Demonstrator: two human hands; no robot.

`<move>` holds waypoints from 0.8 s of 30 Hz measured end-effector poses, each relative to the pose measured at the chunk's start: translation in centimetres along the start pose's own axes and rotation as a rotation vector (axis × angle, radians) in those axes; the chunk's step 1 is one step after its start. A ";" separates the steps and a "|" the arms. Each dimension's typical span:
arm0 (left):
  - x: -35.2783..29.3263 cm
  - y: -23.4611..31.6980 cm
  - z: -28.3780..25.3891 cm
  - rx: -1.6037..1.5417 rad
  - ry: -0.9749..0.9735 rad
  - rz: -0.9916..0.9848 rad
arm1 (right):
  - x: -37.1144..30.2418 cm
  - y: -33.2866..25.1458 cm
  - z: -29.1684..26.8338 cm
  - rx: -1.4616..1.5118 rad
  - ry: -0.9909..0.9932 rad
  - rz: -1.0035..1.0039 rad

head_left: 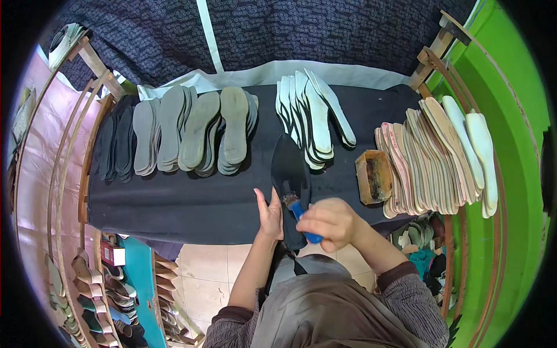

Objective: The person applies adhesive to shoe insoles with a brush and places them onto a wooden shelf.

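My right hand (pixel 329 225) is closed round the blue handle of a brush (pixel 297 210). The brush's dark working end rests on a long black insole (pixel 288 162) at the front middle of the table. My left hand (pixel 270 216) holds that insole by its left edge, thumb standing apart and some fingers hidden behind it. Beneath and to its right shows the edge of another dark piece (pixel 305 187). A fan of white-topped insoles with black undersides (pixel 313 116) lies just beyond.
Grey insoles (pixel 200 124) and black ones (pixel 119 139) lie in stacks at left on the black-covered table (pixel 168 206). At right stand an open, stained box (pixel 373 177) and a long row of beige insoles (pixel 432 156). Wooden racks (pixel 165 284) hold shoe parts below left.
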State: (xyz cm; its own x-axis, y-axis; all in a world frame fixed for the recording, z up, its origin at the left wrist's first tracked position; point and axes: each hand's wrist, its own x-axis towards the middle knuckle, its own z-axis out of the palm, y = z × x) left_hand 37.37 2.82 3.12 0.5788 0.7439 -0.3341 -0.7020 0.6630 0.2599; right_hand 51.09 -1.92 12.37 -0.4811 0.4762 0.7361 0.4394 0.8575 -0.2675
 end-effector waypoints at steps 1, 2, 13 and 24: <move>0.5 -0.2 -0.8 0.017 0.003 0.019 | -0.4 0.3 -0.2 0.020 -0.012 0.026; 0.5 -0.2 -1.0 0.015 0.005 0.020 | -0.7 0.8 -0.4 0.039 -0.025 0.052; 0.0 -0.1 -0.9 0.320 -0.188 0.025 | -0.9 1.4 -1.1 -0.015 -0.124 -0.141; 0.6 0.1 -1.2 0.190 -0.166 -0.031 | -1.1 2.1 -1.0 0.132 0.030 0.113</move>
State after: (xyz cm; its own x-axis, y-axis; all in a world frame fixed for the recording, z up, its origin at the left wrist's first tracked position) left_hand 37.14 3.20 1.86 0.6702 0.7160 -0.1952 -0.6011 0.6780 0.4230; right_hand 53.34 -0.88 11.63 -0.4108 0.5663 0.7145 0.3851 0.8181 -0.4271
